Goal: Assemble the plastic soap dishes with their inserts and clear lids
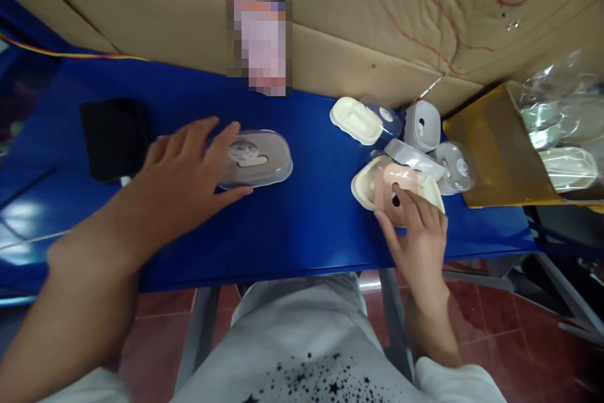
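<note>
On the blue table, my left hand [191,164] has its fingers spread at the left end of a grey oval container [268,167] with a clear cover. Further right, my right hand [418,230] has its fingers on a pinkish-beige case [391,205] that has a dark oval hole, with thumb and fingers around its near edge. Cream trays [365,188] lie beneath and beside that case. Behind it are a grey case [422,129] with a hole, a white-grey piece [413,161], a round-ended grey piece under clear plastic [453,167] and a cream tray [356,120].
At the right stands a cardboard box [503,151] holding clear plastic packages [569,167]. A black flat object [113,139] lies at the left. Brown cardboard [330,57] with a blurred-out item [262,38] lines the table's back edge.
</note>
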The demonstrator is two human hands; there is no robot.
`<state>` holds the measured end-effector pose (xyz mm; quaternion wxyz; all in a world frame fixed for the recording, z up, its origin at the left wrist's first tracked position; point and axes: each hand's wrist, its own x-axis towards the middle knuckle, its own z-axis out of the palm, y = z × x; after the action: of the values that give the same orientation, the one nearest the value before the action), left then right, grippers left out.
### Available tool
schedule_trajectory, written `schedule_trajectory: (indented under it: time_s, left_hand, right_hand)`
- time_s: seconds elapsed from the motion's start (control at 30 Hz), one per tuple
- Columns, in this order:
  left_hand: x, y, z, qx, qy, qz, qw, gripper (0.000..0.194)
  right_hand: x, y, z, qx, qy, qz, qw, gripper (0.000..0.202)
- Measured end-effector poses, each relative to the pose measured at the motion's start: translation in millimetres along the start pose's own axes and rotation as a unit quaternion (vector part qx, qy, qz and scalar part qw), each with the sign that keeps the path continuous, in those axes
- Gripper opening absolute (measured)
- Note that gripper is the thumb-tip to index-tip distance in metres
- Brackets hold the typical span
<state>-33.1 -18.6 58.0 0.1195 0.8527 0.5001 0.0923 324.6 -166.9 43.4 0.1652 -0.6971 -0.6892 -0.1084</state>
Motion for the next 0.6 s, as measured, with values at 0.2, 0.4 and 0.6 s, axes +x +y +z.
schedule_trajectory:
  time_s: [0.2,0.4,0.6]
  left_hand:
    - [-25.9,100.1,47.3,-0.014,-0.037,0.202,0.979,0.056]
    - [-9.8,161.2,91.2,0.030,0.000,0.278,0.960,0.044]
    - [-53.6,168.7,94.8,0.006,-0.030,0.299,0.954,0.035]
  right_hand:
    - [-34.0,4.8,15.6,0.062,-0.053,-0.042,0.996,0.060]
    - [-46.6,14.4,10.7,0.097,-0.019,-0.034,0.995,0.060]
    - [-50.9,10.9,20.5,0.156,-0.044,-0.073,0.984,0.052]
